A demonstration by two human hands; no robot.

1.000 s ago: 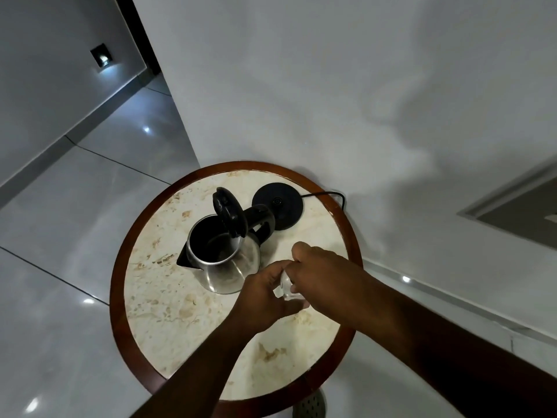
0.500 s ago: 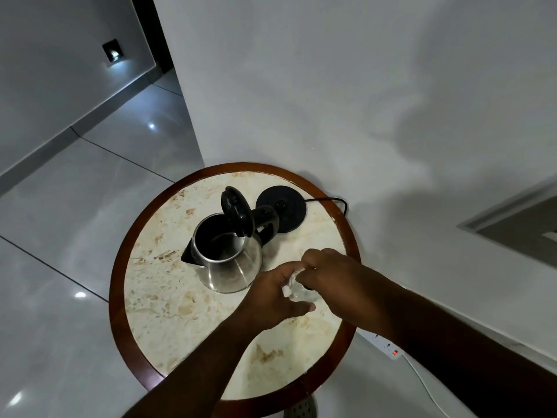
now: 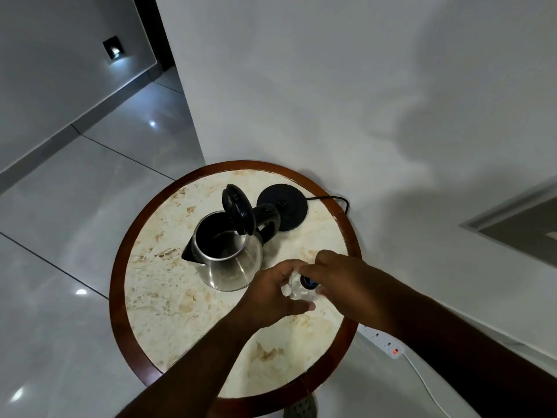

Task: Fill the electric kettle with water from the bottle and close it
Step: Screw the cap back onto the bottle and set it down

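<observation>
Clear plastic bottle (image 3: 297, 289) mostly hidden by hands: left hand (image 3: 272, 292) wraps its body, right hand (image 3: 340, 277) pinches dark cap (image 3: 309, 281).

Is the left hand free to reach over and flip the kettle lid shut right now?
Probably not yet: the left hand is wrapped around the bottle. The path to the lid itself looks clear, with nothing between.

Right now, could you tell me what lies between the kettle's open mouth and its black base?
In the head view, the raised lid and black handle stand between the kettle and base.
</observation>
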